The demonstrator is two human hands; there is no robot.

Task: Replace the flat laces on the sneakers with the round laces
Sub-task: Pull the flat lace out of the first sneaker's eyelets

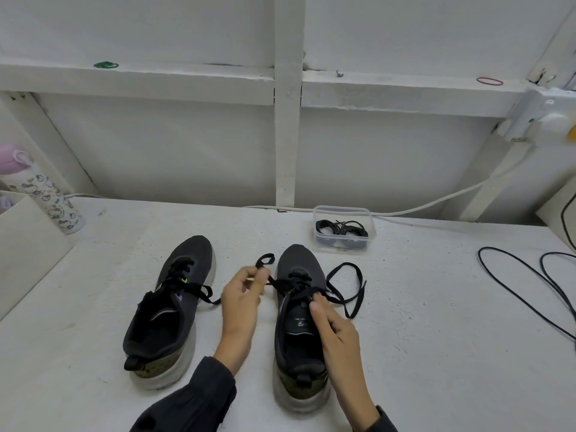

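Two dark sneakers with pale soles stand side by side on the white table, toes pointing away. The left sneaker [170, 307] still has its flat black lace tied. On the right sneaker [297, 325] the flat lace [349, 291] is untied and trails off to the right. My left hand [241, 302] pinches one end of that lace just left of the shoe, with a small loop above my fingers. My right hand [333, 325] pinches the lace at the top eyelets over the shoe's opening. A clear plastic box [343, 229] behind the right sneaker holds coiled black round laces.
A patterned bottle with a pink cap [43, 194] leans at the far left. Thin black cables [530, 294] loop over the table's right side. A white cord [436, 201] runs along the back wall. A pale board [28, 244] sits at the left edge.
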